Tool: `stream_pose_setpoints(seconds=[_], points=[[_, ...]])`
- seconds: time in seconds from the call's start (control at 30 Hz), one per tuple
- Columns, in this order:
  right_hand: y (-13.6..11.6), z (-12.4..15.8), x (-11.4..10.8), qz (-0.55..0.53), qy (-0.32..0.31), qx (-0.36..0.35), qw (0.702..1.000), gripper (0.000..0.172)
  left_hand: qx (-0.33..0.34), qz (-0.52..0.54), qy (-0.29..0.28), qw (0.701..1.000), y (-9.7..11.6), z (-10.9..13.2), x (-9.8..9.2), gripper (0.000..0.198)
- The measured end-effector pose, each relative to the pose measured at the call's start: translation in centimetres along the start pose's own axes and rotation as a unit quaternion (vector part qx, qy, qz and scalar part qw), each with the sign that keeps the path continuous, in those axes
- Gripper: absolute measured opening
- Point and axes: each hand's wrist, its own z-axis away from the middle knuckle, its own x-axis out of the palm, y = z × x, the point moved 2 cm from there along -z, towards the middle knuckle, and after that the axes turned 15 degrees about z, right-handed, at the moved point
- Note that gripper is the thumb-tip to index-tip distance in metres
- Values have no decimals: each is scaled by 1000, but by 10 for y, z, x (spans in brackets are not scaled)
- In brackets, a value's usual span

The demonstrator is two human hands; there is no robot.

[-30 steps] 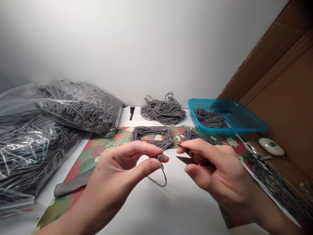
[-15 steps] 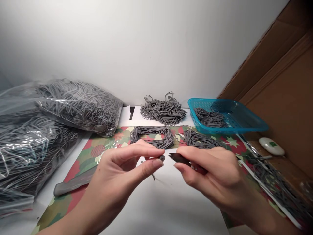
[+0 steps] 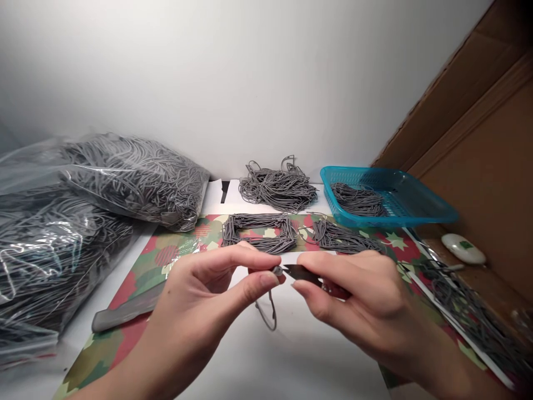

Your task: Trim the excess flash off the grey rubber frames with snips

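My left hand [image 3: 208,300] pinches the knotted end of a grey elastic cord loop [image 3: 268,311] between thumb and forefinger; the loop hangs below the fingers. My right hand [image 3: 358,305] is closed round a small pair of thread snips [image 3: 302,272]. The dark blade tips touch the cord's end right at my left fingertips. Both hands hover over a white sheet [image 3: 291,350] on the table.
Two clear bags of grey cords [image 3: 125,178] lie at the left. Loose cord piles [image 3: 277,189] and bundles [image 3: 258,230] lie behind the hands on a camouflage-patterned mat [image 3: 166,255]. A teal basket [image 3: 416,205] holds more cords. A cardboard wall [image 3: 478,139] rises at right; a grey tool [image 3: 125,311] lies at the left.
My right hand has moved left and the snips' blades have come together on the cord's end. The hanging loop swung and now dangles below my left fingers.
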Motion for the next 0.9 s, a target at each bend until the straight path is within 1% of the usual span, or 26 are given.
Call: stream_pose_setpoints(seconds=[0.2, 0.43, 0.7, 0.9], points=[[-1, 0, 0, -18, -17, 2, 1000, 18, -4, -14, -5, 1000, 1, 1, -1, 4], [-1, -1, 0, -20, -45, 27, 998, 20, 9, -16, -20, 1000, 5, 0, 4, 5], [0, 1, 0, -29, -56, 29, 998, 24, -2, -15, -12, 1000, 3, 0, 2, 3], [0, 0, 0, -9, -44, 14, 999, 22, -22, -14, -7, 1000, 1, 1, 1, 4]])
